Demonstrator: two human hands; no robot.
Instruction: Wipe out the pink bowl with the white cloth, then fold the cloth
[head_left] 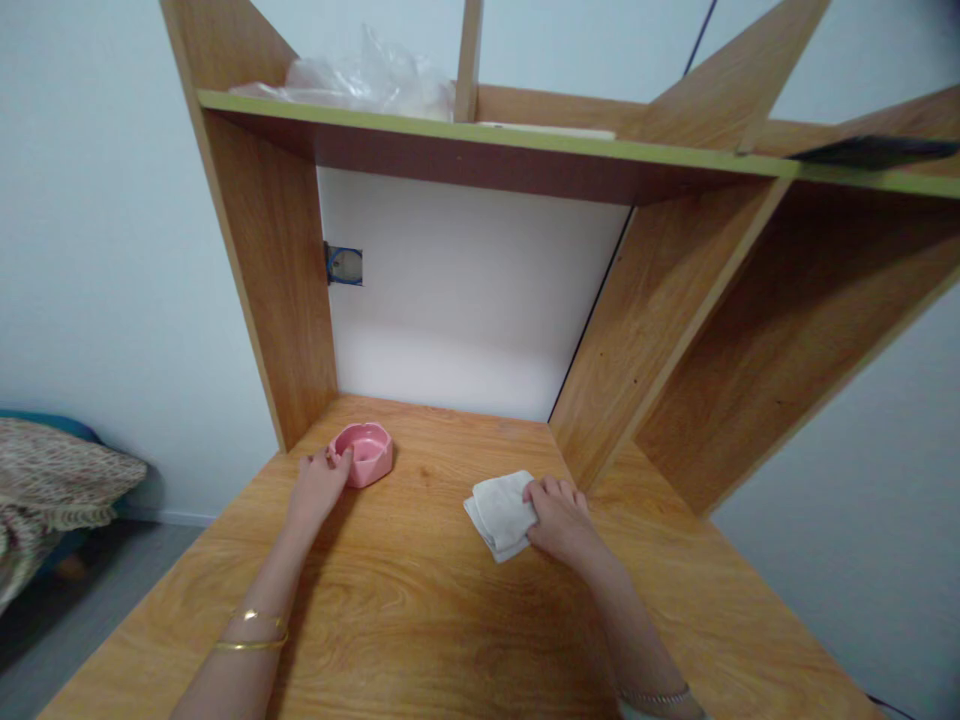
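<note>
A small pink dish (364, 452) sits on the wooden desk (420, 600) near the back left. My left hand (319, 484) is at its near rim, fingers curled against it with the thumb on the edge. A folded white cloth (500, 512) lies on the desk to the right of centre. My right hand (559, 518) lies on the cloth's right end, fingers bent down and gripping it. Gold bangles circle my left wrist, and a thin bracelet shows on my right wrist.
Wooden uprights (285, 300) and a shelf (480, 135) frame a recess at the back of the desk. A clear plastic bag (367, 80) lies on the shelf and a dark flat object (870, 150) at its right. A patterned fabric (52, 480) lies low left.
</note>
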